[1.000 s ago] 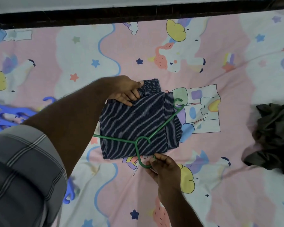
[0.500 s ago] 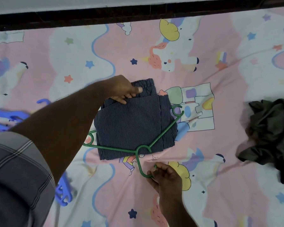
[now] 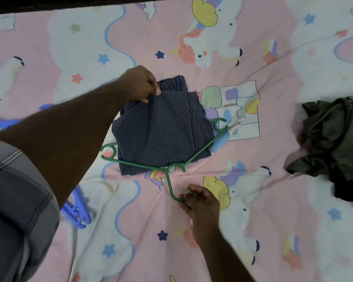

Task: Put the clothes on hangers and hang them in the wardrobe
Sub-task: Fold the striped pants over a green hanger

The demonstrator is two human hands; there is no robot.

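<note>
Navy pin-striped shorts [image 3: 163, 131] lie folded on the bed, draped through a green plastic hanger [image 3: 200, 153] whose arms cross the near part of the cloth. My left hand [image 3: 141, 84] pinches the far left edge of the shorts next to the elastic waistband. Below them, my right hand [image 3: 200, 200] grips the hanger's hook, which points toward me. The hanger's bottom bar is hidden under the fabric.
A pink unicorn-print bedsheet [image 3: 253, 220] covers the bed. A crumpled dark olive garment [image 3: 332, 139] lies at the right. Blue plastic hangers [image 3: 77, 212] lie at the left, partly behind my left arm. The bed's dark far edge [image 3: 69, 3] runs along the top.
The hanger has slid toward me along the shorts, so its left end now shows. My left hand shifted from flat fingers to a pinch on the cloth's far edge.
</note>
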